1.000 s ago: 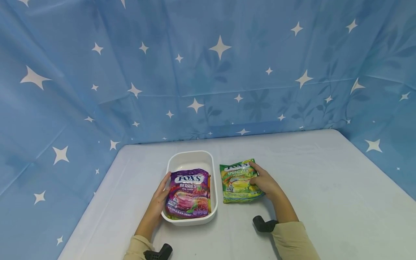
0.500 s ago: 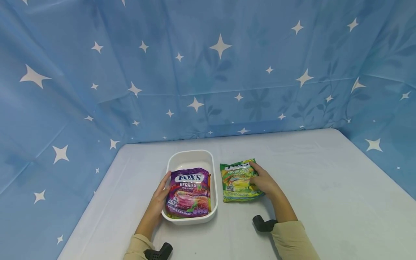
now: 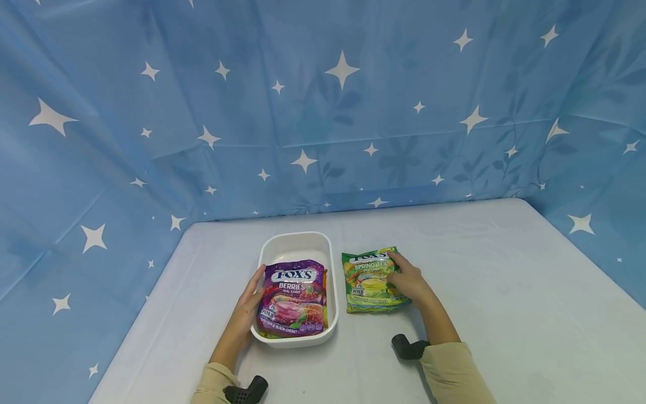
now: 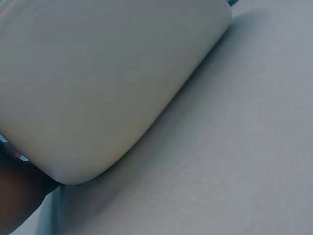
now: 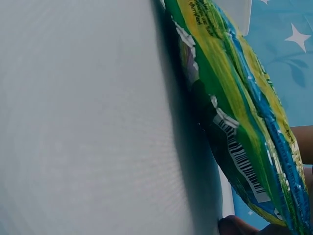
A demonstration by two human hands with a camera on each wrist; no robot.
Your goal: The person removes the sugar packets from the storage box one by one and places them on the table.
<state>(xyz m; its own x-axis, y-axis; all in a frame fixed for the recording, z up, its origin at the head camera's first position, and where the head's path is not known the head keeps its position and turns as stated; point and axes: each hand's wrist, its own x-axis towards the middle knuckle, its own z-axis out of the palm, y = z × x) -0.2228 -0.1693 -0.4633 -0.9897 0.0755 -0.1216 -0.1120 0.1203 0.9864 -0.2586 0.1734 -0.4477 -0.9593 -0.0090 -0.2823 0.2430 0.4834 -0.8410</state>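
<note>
A white tray (image 3: 331, 311) holds a purple candy bag (image 3: 292, 300), with other bag edges showing under it. My left hand (image 3: 244, 314) lies along the tray's left side, its fingers fairly straight at the rim beside the purple bag. In the left wrist view the tray's outer wall (image 4: 107, 83) fills much of the frame. My right hand (image 3: 415, 285) grips the right side of a green candy bag (image 3: 368, 283), right of the tray. Seen from the right wrist, that bag (image 5: 239, 112) is tilted on edge, with fingertips at its lower end.
The white-covered table (image 3: 504, 280) extends around both items. Behind it hangs a blue curtain (image 3: 383, 123) with white stars, which also runs down the left and right sides. A black wrist device (image 3: 409, 348) sits near the right sleeve, and another (image 3: 247, 391) near the left one.
</note>
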